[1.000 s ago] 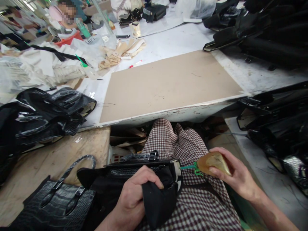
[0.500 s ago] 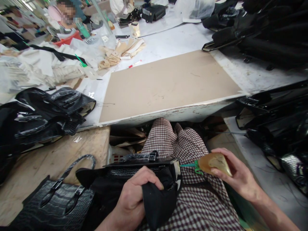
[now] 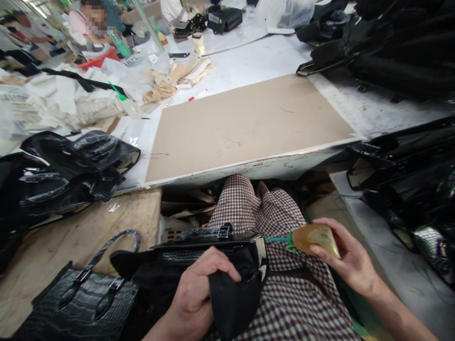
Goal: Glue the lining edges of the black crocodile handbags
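Observation:
Across my lap lies a black handbag (image 3: 167,258) with a crocodile pattern and a buckled strap. My left hand (image 3: 199,289) is closed on its black lining, which is folded outward over the bag's side. In my right hand (image 3: 350,260) is a glue bottle (image 3: 314,239), squeezable and filled with amber liquid, lying nearly level. Its thin green nozzle points left, the tip at the pale edge at the bag's right end; whether it touches I cannot tell. Another black crocodile-pattern handbag (image 3: 88,293), with a braided handle, rests to my left.
Ahead is a white worktable with a brown board (image 3: 249,123) on it. Piles of black bags (image 3: 415,184) stand on the right, more black bag parts (image 3: 67,170) on the left. A red pen (image 3: 196,95) and a second bottle (image 3: 130,106) lie beyond. A person sits far left.
The view has shifted very slightly. The glue bottle and its nozzle stay at the bag's edge, and my left hand keeps its hold on the lining.

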The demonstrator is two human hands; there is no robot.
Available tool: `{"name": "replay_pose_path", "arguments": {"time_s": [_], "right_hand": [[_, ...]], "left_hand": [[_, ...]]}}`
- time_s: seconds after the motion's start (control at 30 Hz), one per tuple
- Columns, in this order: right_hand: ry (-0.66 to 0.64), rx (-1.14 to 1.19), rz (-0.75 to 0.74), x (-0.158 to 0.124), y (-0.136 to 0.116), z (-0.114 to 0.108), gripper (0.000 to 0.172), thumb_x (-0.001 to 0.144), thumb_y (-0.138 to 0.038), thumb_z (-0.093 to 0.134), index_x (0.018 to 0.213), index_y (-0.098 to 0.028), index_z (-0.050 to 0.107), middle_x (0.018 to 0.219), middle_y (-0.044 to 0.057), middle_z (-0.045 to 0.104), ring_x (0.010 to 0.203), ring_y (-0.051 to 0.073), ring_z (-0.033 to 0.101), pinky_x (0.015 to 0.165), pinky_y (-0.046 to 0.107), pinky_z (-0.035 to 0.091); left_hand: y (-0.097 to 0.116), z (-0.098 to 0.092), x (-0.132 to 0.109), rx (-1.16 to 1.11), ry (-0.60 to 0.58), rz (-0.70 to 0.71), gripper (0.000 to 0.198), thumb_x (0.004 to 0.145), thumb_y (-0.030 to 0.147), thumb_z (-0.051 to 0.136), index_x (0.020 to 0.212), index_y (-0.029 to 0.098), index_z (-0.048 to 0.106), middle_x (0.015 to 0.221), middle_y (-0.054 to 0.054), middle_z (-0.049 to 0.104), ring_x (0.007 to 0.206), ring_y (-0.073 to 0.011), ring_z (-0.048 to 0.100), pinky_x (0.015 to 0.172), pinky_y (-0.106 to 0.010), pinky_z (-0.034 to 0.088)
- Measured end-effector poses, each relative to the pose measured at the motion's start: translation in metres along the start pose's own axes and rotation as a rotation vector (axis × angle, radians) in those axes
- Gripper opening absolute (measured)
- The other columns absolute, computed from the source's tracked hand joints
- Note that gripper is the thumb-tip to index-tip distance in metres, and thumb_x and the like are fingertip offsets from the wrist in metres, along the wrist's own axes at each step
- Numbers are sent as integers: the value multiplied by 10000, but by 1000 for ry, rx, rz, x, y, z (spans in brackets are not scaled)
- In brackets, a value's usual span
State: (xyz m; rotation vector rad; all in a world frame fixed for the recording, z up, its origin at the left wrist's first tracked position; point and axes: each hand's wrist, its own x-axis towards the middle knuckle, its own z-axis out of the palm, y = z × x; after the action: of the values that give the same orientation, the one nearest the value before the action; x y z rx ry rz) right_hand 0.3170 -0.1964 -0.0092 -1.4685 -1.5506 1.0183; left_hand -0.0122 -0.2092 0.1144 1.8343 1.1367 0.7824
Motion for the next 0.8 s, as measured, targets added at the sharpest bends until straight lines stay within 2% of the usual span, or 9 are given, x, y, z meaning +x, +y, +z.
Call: {"name": "replay_pose_path", "arguments": {"time_s": [0.23,0.53,0.67,0.8], "right_hand": [[145,28,53,-8,-9,-9,419,811,-446,750,1165,-267,616,1010,35,678,835,222,682,722,258,576],[26,17,7,-5,-3,2,409,849,-409,733,1199,-267,576,1064,44,663,882,235,679,812,304,557],[-43,-38,-2,-7,-1,-2,395,868,-420,716,1202,-273,565,1105,41,649,911,227,675,812,284,547],[-151,-45,55,-10,-1,-7,386,889,-420,694,1214,-279,541,1076,25,664,887,206,682,782,252,548]], "left_hand": [[0,-1,0,-9,3,11,180,898,41,536,863,174,652,798,-46,668,768,-157,620,680,-245,506],[0,-1,1,4,1,26,183,902,36,532,886,171,654,812,-53,671,778,-158,623,680,-240,505],[1,-2,2,8,4,29,186,897,27,531,885,170,649,807,-48,670,777,-154,618,682,-235,505],[1,-2,4,11,-2,33,187,900,28,531,877,171,649,804,-38,667,773,-144,618,695,-225,505]]}}
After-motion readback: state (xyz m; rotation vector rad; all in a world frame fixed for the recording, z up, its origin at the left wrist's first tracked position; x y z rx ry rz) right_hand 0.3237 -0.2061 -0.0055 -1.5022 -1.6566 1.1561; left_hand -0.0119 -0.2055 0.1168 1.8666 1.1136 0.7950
